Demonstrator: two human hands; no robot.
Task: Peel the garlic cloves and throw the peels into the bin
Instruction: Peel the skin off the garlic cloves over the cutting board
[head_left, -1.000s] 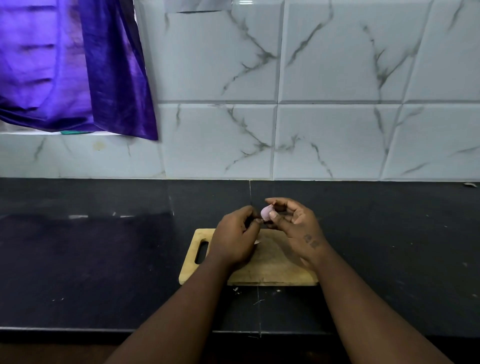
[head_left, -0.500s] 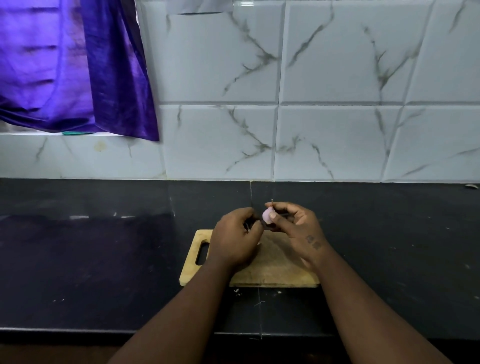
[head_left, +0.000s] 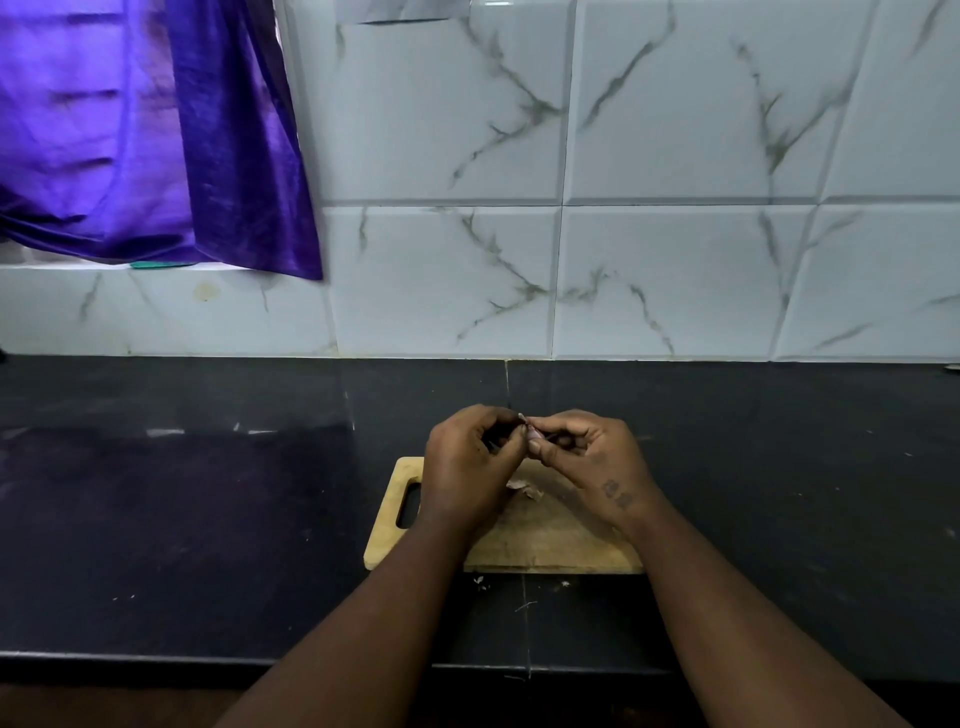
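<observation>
Both hands pinch one garlic clove above the cutting board.

The left hand and right hand meet fingertip to fingertip on the garlic clove, held over the cutting board, where a peel lies. The clove looks small, light and slippery; its papery skin probably tears, so a pinch at the tip suits best. No bin in sight.

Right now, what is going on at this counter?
A person is peeling a small pinkish garlic clove, pinched between the left hand and right hand above a pale wooden cutting board on the black counter. A loose papery peel lies on the board. No bin is visible.
</observation>
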